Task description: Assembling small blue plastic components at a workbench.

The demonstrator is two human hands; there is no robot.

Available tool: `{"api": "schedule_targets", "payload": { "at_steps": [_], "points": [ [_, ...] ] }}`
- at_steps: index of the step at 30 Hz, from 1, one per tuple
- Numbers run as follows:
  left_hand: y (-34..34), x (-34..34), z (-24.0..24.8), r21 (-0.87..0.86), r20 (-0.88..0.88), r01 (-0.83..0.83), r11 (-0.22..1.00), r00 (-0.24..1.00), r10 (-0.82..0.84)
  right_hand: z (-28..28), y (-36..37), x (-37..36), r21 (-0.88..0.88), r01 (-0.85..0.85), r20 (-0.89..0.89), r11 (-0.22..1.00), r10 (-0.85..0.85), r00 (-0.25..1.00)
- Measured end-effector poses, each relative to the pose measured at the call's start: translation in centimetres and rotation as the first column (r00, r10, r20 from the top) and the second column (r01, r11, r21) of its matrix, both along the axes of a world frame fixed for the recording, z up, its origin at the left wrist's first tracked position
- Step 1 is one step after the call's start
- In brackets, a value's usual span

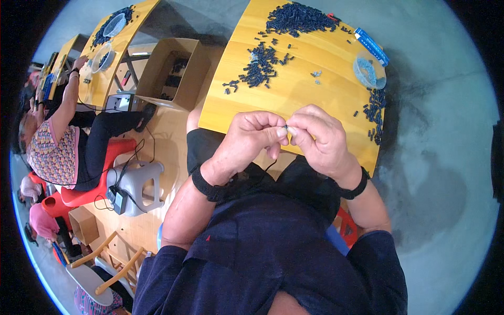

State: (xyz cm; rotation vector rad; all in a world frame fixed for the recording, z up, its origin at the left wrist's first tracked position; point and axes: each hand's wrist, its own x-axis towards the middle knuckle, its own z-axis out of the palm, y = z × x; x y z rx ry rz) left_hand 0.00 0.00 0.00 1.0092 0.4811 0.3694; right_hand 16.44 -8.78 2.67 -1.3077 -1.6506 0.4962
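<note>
My left hand point(257, 135) and my right hand point(317, 137) meet fingertip to fingertip above the near edge of the yellow table point(302, 63). Between the pinched thumbs and index fingers sits a tiny dark part point(286, 127), mostly covered by the fingers, so its kind does not show. Beyond the hands, a loose cluster of small black cylindrical parts point(260, 65) lies on the left of the tabletop. A larger heap of black parts point(296, 20) is at the far edge. A few small light grey pieces point(316, 74) rest near the middle.
At the table's right edge stand a clear round tub point(369, 71) of light blue bits and a blue box point(371, 47), with more black parts point(375, 113) nearer. To the left are a cardboard box point(173, 73), a grey stool point(135, 186) and a seated person point(60, 147) at another table.
</note>
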Motion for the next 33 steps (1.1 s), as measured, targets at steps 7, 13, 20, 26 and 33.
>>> {"api": "schedule_targets", "payload": {
  "at_steps": [7,13,20,26,33],
  "points": [
    [-0.1,0.4,-0.4,-0.084,0.008,0.009,0.996,1.0,-0.008,-1.1,-0.4,-0.7,0.158,0.063,0.044,0.985,-0.071,0.997],
    [-0.4,0.7,-1.6,-0.189,0.083,-0.005,0.982,0.996,0.021,-2.7,-0.9,-1.5,0.157,0.164,-0.05,0.974,-0.158,0.986],
    [0.5,0.8,-1.1,-0.153,0.101,0.006,0.988,0.995,0.009,-2.1,0.2,-1.2,0.181,0.129,-0.067,0.975,-0.118,0.991],
    [0.9,1.0,-0.5,-0.186,0.147,-0.018,0.982,0.988,0.046,-1.5,0.5,-1.5,-0.038,0.098,-0.462,0.995,-0.104,0.881],
    [1.0,0.8,-0.3,-0.196,0.162,-0.03,0.98,0.985,0.062,-0.6,1.1,-0.9,0.02,0.066,-0.244,0.998,-0.059,0.968]
  ]
}}
